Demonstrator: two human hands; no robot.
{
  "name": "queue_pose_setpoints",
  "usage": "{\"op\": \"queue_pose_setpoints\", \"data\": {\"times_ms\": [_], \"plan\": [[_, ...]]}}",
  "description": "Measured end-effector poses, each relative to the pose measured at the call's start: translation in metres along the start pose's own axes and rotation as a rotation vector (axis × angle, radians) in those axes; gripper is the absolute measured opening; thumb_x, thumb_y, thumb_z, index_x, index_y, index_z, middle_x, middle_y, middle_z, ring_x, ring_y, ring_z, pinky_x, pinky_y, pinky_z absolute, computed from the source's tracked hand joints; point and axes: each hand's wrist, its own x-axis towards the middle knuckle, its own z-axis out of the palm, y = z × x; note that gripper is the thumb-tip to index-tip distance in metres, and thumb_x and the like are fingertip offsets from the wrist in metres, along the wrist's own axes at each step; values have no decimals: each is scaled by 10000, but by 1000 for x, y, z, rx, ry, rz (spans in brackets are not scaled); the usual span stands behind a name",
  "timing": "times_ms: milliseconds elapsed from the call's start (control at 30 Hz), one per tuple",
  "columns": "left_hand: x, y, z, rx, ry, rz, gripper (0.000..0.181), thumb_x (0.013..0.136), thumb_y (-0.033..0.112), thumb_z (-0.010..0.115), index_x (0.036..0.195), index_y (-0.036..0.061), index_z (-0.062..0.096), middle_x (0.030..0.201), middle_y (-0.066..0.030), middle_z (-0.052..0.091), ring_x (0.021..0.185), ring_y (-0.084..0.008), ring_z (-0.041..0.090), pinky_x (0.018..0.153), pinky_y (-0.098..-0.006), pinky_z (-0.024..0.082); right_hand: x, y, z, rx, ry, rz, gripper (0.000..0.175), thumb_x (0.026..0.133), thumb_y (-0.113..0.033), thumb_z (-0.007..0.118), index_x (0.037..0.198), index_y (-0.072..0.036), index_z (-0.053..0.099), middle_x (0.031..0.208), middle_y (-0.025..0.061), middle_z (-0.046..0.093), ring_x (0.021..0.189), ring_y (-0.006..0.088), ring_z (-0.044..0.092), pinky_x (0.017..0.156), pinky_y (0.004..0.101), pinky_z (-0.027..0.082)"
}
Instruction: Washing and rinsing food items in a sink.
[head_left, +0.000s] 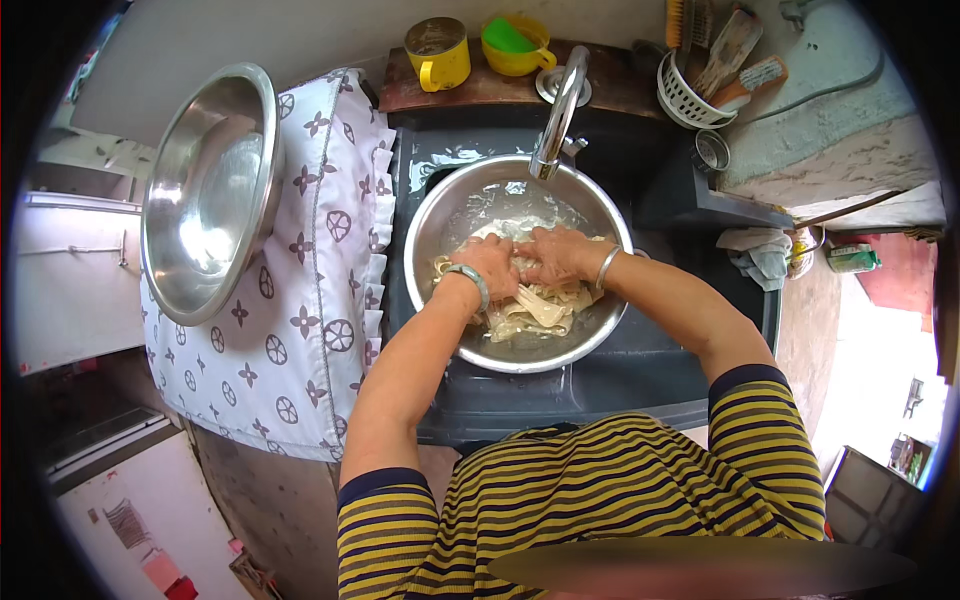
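Note:
Both my hands are down in a round stainless steel bowl (517, 366) that stands in a dark sink. Pale, flat, folded strips (536, 311) of what looks like food lie in the water in it. My left hand (489, 261), with a greenish bangle at the wrist, presses among the strips on the left. Close beside it on the right, my right hand (559, 256), with a silver bangle, is in the same strips. The fingertips of both hands are partly hidden by water and strips. Over the bowl's far rim hangs a chrome faucet (559, 112).
A large steel basin (214, 195) leans on a patterned white cloth (300, 352) at left. Behind the sink, a yellow mug (442, 64) and a yellow strainer or bowl (514, 64) with a green piece stand on a ledge. A white basket (686, 97) of brushes is at back right.

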Motion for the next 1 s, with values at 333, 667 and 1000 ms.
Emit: {"op": "queue_pose_setpoints", "data": {"times_ms": [333, 667, 1000], "plan": [[-27, 2, 4, 280, 13, 28, 490, 843, 381, 503, 1269, 141, 530, 1304, -97, 502, 1263, -390, 418, 1011, -713, 221, -19, -5, 18, -42, 101, -139, 565, 904, -476, 464, 1387, -184, 440, 1234, 164, 539, 1150, 356, 505, 968, 449, 408], [-25, 4, 1, 296, -61, 5, 580, 827, 432, 520, 1340, 163, 506, 1330, -178, 460, 1256, -415, 419, 1032, -679, 220, 39, 45, 21, -161, 678, -161, 384, 921, -331, 472, 1232, -132, 578, 1146, 149, 576, 1135, 350, 489, 974, 457, 408], [-30, 16, -18, 228, -189, -141, 625, 792, 478, 553, 1351, 205, 489, 1261, -244, 524, 1211, -404, 495, 1004, -550, 358, 17, 22, 35, 298, 307, 40, 503, 905, -439, 431, 1281, -133, 567, 1190, 259, 562, 1160, 390, 508, 1000, 436, 396]]}}
